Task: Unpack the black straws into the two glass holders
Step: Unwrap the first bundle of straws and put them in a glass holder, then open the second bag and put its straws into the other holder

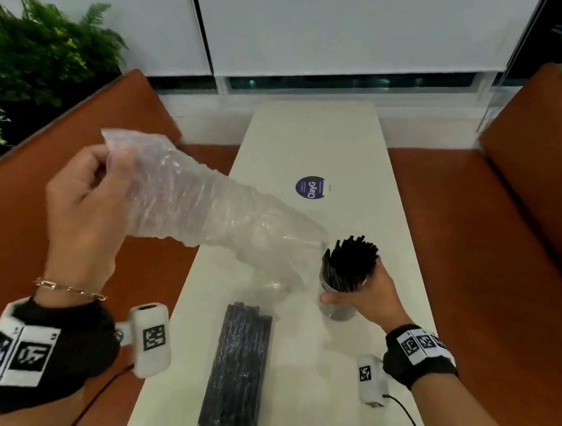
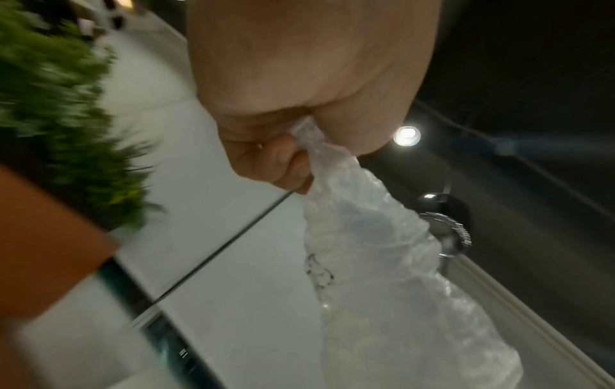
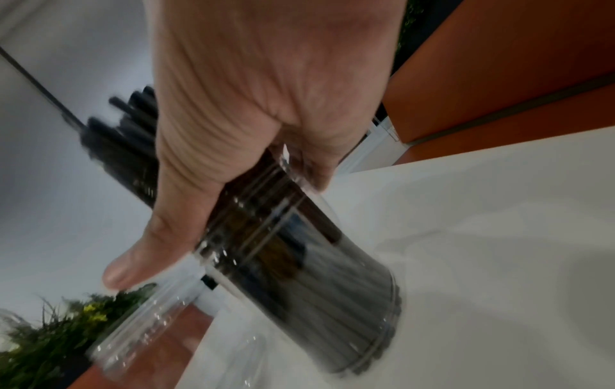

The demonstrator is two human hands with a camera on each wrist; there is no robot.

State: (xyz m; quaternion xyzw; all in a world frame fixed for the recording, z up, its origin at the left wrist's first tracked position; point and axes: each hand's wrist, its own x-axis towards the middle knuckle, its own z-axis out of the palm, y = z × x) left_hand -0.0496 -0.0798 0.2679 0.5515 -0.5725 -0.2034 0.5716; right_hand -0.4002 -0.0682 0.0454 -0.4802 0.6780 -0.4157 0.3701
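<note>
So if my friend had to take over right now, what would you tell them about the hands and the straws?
Left hand: pinches the top of the empty plastic bag, lifted above the table.
Right hand: wrapped round the glass holder standing on the table, full of black straws.
Done: one pack is emptied into that holder.
Left: put the bag down, then open the second straw pack, lying sealed at the near edge. A second clear holder seems to stand beside the full one, but it is blurred.
</note>
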